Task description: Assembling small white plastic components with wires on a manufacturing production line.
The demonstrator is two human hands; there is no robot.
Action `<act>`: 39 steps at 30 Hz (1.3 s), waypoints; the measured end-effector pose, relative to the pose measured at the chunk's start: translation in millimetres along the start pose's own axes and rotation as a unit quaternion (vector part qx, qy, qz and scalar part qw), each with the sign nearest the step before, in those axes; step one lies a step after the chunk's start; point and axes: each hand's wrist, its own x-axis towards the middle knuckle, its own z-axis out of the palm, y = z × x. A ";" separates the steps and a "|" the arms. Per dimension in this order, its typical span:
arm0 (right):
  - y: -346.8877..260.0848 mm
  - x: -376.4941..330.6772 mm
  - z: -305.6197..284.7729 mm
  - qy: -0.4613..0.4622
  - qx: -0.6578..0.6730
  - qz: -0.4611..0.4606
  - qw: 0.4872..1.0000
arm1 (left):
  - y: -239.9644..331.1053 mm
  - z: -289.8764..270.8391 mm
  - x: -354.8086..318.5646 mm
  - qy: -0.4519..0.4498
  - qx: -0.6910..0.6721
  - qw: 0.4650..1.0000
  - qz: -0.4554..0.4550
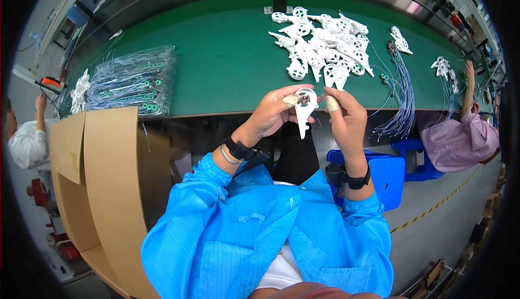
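Near the middle of the frame, the left grip is closed around a white plastic piece, its thumb laid against the round upper end and the narrow tail pointing down. A dark, coppery part sits in the centre of that round end. The white piece is held just in front of the near edge of the green bench. The right grip is just to the right of it, thumb and fingers drawn close together; the fingertips are too small and crowded here for me to tell whether they pinch something thin or nothing at all. Both thumbs wear a pale covering, and each wrist has a black band.

Above the hands, upper centre of the frame, a heap of similar white parts lies on the bench, overlapping at all angles. To the right of the heap, a bundle of blue and white wires hangs over the bench edge. At the left, a clear plastic tray carries more wires with small green pieces among them. A cardboard box stands open below it, lower left. Right of centre, below the bench, is a blue stool. A person in pink sits at the right rim; another in white is at the left rim.
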 end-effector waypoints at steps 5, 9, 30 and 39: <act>8.9 -5.2 4.9 -0.018 0.055 0.025 0.998 | -5.2 3.2 0.2 0.062 -0.003 0.998 -0.006; 17.7 -9.2 7.4 -0.017 0.060 0.033 0.997 | -14.3 -2.2 5.2 0.081 -0.019 0.996 -0.013; 20.8 -25.8 7.6 -0.164 0.096 0.172 0.967 | -14.7 -8.1 -0.4 0.038 -0.180 0.983 0.014; -33.6 -44.2 20.3 -0.183 0.013 0.036 0.982 | -19.0 -20.8 1.7 -0.031 -0.308 0.950 0.045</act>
